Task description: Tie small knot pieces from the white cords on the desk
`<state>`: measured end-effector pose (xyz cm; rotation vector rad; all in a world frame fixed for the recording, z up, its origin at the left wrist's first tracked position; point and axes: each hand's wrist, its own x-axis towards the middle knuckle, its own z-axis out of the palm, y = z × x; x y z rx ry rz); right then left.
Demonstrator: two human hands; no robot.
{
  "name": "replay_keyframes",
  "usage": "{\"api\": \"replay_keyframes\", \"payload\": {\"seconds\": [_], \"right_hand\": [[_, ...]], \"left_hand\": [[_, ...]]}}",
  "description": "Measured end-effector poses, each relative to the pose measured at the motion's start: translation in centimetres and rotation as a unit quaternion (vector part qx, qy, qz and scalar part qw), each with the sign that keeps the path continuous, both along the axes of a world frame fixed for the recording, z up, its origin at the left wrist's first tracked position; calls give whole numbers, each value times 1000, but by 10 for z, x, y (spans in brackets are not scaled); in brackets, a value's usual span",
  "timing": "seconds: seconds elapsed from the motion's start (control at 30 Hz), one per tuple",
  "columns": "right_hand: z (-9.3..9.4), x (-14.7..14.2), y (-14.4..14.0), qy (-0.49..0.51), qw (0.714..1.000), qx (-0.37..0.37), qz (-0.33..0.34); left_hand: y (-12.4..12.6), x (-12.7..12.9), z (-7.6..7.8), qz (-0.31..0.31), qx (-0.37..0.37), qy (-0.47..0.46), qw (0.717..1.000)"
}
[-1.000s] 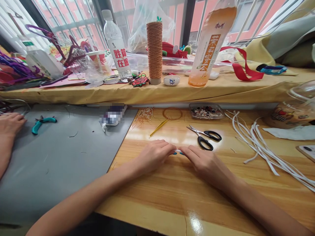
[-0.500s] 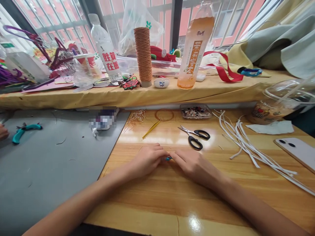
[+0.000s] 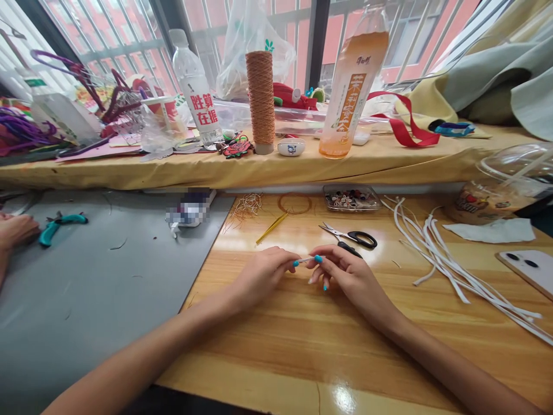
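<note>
Both hands, left [image 3: 263,275] and right [image 3: 345,275], pinch a short white strip [image 3: 306,260] between fingertips just above the glossy wooden table [image 3: 302,334], where a loosened pinch could drop it, scissors [image 3: 352,236] close behind, a cluttered sill [image 3: 259,164] under barred windows beyond.

Both hands' fingers [image 3: 298,262] pinch a small strip [image 3: 306,260].

pixelated box [image 3: 189,208]: blurred, centre left, contents unreadable
phone [image 3: 527,264]: cut off, right edge
co-worker's hand [image 3: 15,229]: cut off, left edge
</note>
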<state>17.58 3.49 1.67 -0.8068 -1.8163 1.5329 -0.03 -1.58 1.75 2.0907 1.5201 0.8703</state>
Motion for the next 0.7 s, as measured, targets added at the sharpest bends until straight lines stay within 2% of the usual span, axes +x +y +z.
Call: {"api": "replay_keyframes", "payload": {"seconds": [0.17, 0.33, 0.43, 0.5, 0.63, 0.7], "right_hand": [[-3, -4, 5, 99, 986, -136, -10], [-2, -5, 2, 148, 960, -238, -15], [1, -8, -3, 153, 957, -246, -6], [4, -10, -5, 147, 963, -226, -7], [6, -11, -6, 160, 962, -217, -53], [5, -11, -5, 173, 956, -227, -74]], "left_hand": [[-2, 5, 7, 27, -92, -122, 988], [-4, 8, 8, 23, -95, -164, 982], [-6, 10, 8, 23, -93, -173, 980], [-8, 11, 7, 29, -68, -150, 986], [-11, 12, 2, 47, 69, -17, 996], [-12, 12, 0, 40, 105, 27, 993]]}}
